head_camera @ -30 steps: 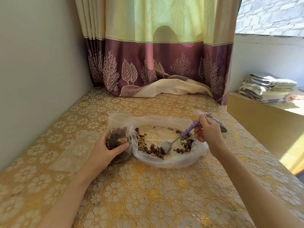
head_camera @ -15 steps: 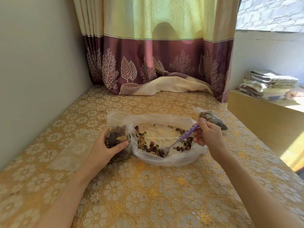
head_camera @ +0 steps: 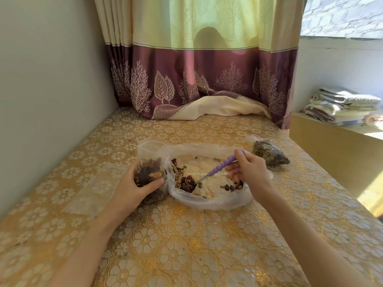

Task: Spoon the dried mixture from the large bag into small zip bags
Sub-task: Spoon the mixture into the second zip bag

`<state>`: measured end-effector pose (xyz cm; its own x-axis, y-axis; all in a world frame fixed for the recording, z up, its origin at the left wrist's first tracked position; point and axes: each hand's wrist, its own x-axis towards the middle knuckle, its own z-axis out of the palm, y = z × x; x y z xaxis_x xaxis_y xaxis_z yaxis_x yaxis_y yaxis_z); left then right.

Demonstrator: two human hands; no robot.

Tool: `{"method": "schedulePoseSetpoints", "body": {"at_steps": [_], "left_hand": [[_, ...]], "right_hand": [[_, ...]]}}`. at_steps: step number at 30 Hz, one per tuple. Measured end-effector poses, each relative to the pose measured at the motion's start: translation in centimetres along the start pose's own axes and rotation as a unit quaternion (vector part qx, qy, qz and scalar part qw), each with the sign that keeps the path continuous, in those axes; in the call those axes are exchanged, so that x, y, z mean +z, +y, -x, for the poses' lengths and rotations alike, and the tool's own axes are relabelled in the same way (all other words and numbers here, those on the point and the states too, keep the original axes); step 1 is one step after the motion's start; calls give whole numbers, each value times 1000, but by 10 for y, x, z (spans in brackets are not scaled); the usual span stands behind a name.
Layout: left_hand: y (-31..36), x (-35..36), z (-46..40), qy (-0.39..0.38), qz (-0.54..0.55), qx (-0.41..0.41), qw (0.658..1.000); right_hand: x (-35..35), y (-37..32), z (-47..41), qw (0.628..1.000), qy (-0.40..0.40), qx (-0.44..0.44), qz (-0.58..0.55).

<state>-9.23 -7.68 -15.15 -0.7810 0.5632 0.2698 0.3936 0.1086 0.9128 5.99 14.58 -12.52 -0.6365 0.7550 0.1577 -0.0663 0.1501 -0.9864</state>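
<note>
No writing or label can be read on any bag. At centre frame the large bag (head_camera: 209,200) lies spread open on the gold floral tablecloth (head_camera: 186,245), holding scattered dried mixture (head_camera: 187,183). The right hand (head_camera: 249,171) pinches the purple-handled spoon (head_camera: 217,167), its bowl down among the pieces. Left of centre, the left hand (head_camera: 134,189) grips a small zip bag (head_camera: 150,172), upright, open and mostly full. A filled bag (head_camera: 269,155) lies at right of centre.

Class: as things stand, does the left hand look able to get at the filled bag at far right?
Probably not: the left hand grips a small bag, and the large bag and right hand lie between it and the filled bag.
</note>
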Motion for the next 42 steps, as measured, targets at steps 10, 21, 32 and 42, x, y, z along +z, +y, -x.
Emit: {"method": "schedulePoseSetpoints", "body": {"at_steps": [10, 21, 32, 42], "left_hand": [[2, 0, 2, -7, 7, -2, 1000], [-1, -1, 0, -4, 29, 5, 1000], [-2, 0, -1, -6, 61, 3, 998], [-2, 1, -2, 1, 71, -7, 997]], "right_hand": [[-9, 1, -6, 989, 43, 129, -65], [-7, -34, -21, 990, 53, 57, -116], [39, -81, -24, 990, -26, -34, -136], [52, -82, -7, 968, -102, -226, -48]]}}
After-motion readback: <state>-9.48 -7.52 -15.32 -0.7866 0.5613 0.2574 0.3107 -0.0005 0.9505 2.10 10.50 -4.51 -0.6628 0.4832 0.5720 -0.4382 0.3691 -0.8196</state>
